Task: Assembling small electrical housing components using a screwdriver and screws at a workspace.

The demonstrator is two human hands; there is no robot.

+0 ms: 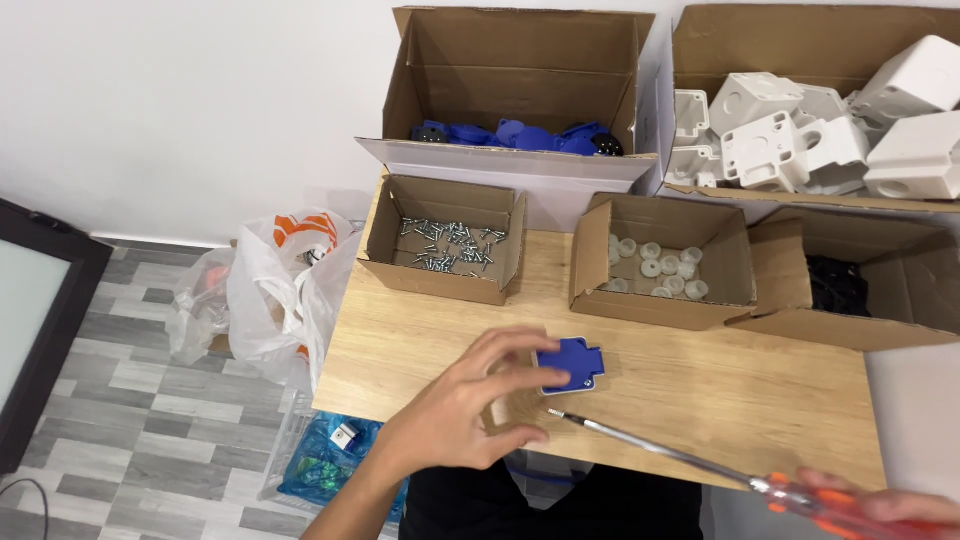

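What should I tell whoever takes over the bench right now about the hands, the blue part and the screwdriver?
Left hand: fingertips on the blue plastic part, which lies on the wooden table.
Right hand: grips the screwdriver by its orange handle, tip just short of the blue part's near edge.
Supplies: small box of screws, box of white caps, big boxes of blue parts and white housings behind.
Done: one blue part out on the table.
Left: no screw or white housing is at the part yet.
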